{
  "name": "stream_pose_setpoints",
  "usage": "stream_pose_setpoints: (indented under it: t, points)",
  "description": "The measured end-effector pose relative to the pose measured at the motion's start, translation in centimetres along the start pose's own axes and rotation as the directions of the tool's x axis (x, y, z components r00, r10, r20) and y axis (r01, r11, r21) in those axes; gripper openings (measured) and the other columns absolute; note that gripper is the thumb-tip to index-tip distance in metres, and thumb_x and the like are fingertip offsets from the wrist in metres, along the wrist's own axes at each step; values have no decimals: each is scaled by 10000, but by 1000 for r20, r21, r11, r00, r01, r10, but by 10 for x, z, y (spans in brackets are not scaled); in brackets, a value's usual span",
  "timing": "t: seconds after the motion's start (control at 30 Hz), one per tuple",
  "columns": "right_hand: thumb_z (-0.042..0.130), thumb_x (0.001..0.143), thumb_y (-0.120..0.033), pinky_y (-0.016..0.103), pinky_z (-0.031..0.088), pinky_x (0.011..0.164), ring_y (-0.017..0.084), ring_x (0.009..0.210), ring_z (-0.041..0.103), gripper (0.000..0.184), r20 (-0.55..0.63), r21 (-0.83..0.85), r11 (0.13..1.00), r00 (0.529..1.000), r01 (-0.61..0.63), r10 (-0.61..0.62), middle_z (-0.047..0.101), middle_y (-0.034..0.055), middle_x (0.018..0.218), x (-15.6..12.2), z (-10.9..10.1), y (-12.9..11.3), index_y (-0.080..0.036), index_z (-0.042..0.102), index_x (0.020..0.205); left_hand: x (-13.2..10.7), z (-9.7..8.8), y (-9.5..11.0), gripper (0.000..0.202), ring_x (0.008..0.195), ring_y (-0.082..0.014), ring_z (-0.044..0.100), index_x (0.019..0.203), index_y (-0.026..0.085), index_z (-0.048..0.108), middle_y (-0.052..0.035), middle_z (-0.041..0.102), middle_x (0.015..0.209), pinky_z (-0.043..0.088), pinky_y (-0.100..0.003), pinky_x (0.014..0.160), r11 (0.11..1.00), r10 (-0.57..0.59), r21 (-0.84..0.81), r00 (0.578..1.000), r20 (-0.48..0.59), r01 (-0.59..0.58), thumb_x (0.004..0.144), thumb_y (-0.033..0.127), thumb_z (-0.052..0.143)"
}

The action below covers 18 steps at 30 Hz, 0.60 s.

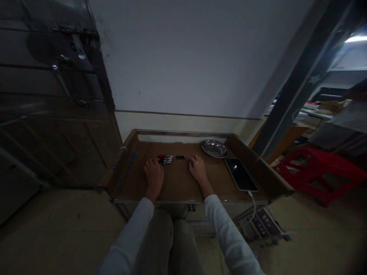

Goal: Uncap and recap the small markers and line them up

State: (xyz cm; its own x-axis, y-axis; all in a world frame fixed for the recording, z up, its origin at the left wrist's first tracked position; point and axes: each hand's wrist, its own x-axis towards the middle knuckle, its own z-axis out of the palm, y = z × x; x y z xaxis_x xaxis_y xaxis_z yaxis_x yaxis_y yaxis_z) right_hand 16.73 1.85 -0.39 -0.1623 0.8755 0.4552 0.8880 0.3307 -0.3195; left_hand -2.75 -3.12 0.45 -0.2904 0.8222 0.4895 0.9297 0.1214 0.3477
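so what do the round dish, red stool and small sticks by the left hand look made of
Round dish: polished metal, perhaps stainless steel, from its silvery shine and reflections.
Red stool: probably smooth moulded plastic, given the even colour and one-piece look.
Small sticks: silvery ends gleam like metal or chromed plastic; the rest is too small to tell.

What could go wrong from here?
The left hand is right at the cluster of small silver-ended sticks, so a nudge might scatter them. The lone black stick lies by the right hand and could roll if bumped. The white cable hangs past the table's near edge; a snag might drag the touchscreen device.
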Motion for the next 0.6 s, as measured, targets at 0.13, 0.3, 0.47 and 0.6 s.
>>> stream_pose_setpoints:
  t: [0.13, 0.3, 0.47, 0.6]
  points:
    - [406, 828, -136, 318, 376, 825, 201, 944, 516, 274, -42, 175, 984, 999, -16, 24, 575, 84, 977, -1, 4, 2, -201, 634, 965, -4, -5, -22, 157, 956, -275, 511, 956, 176, 570, -115, 584, 960, 391, -427, 831, 990, 130, -65, 988, 82, -125, 861, 229, 456]
    - [415, 861, -275, 330, 422, 783, 187, 850, 538, 252, -52, 459, 888, 999, 12, 13, 595, 69, 946, -1, 7, -1, -211, 642, 949, -7, -6, -25, 92, 939, -205, 551, 912, 196, 565, -57, 597, 950, 424, -349, 862, 918, 322, -296, 930, 175, -262, 856, 240, 506]
    - [432, 859, -430, 354, 412, 841, 198, 900, 539, 316, -70, 617, 787, 993, -31, 94, 622, 65, 926, 0, 6, -3, -216, 658, 918, -8, 3, -4, 100, 926, -185, 575, 900, 177, 585, -64, 605, 961, 448, -327, 863, 834, 355, -514, 909, 219, -201, 856, 233, 516]
    - [506, 790, -522, 343, 420, 842, 196, 883, 551, 361, -33, 733, 671, 980, -109, 196, 641, 54, 884, 2, 7, -1, -215, 675, 880, 0, 8, 20, 102, 955, -183, 573, 888, 193, 599, -50, 614, 969, 441, -340, 888, 749, 386, -626, 911, 145, -217, 858, 231, 509]
